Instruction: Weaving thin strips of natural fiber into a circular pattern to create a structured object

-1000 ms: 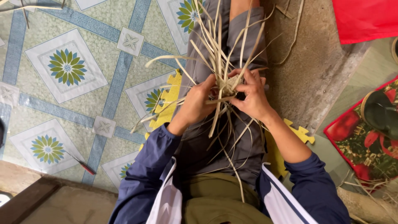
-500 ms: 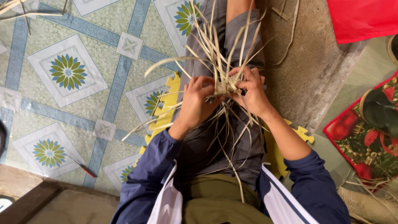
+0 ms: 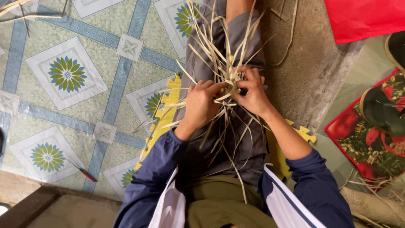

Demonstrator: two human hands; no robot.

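Patterned floor tiles (image 3: 67, 74) in blue and green lie to the left of the person's lap, bare concrete to the right. Both hands meet over the grey trousers (image 3: 230, 139), closed on a small woven knot (image 3: 231, 83) of pale straw strips. The left hand (image 3: 200, 106) pinches the knot's left side with fingers curled; the right hand (image 3: 252, 93) clamps its right side, thumb on top. So the knot sits between the two grips, equally near both. From it the loose strips (image 3: 219, 42) fan mostly far, along the leg, with shorter ends trailing near. A yellow foam mat (image 3: 166, 109) lies under the leg, a red cloth (image 3: 367, 17) far right.
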